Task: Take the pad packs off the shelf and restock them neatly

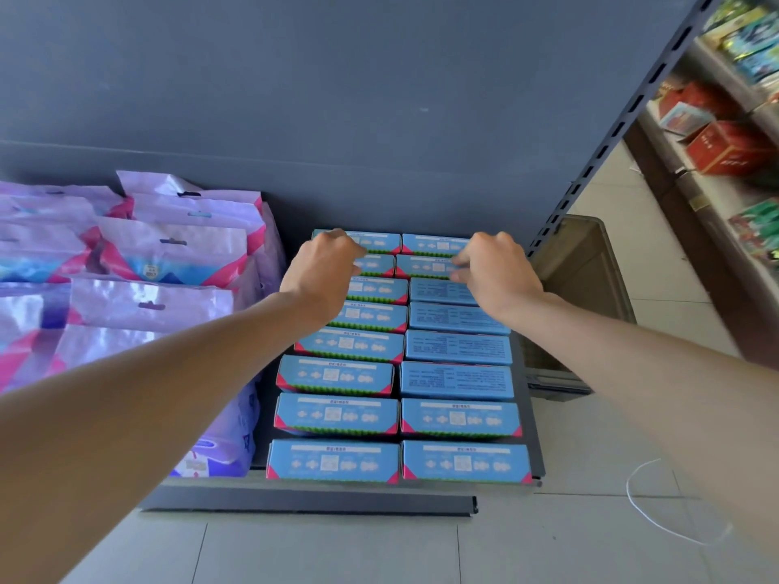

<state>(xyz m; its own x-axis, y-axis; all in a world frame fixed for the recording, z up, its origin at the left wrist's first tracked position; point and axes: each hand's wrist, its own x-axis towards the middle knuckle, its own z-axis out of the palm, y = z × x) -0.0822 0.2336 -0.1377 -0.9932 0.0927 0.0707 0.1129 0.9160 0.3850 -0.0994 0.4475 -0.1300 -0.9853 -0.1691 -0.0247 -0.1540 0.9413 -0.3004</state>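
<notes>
- Left hand, right hand apart, fingers curled onto rear blue pad packs
- Grip closure: cannot tell
- Packs' long axes run left-right on shelf

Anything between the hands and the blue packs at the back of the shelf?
Nothing visible. The left hand and right hand are already down on the rear blue packs, and the shelf back panel above them is bare.

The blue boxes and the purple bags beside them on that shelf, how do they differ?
The blue boxes are stiff and lined up in two tidy columns; the purple bags are soft, shiny, and piled loosely, overlapping. The bags have hang holes; the boxes show none. Both sit on the same shelf.
</notes>
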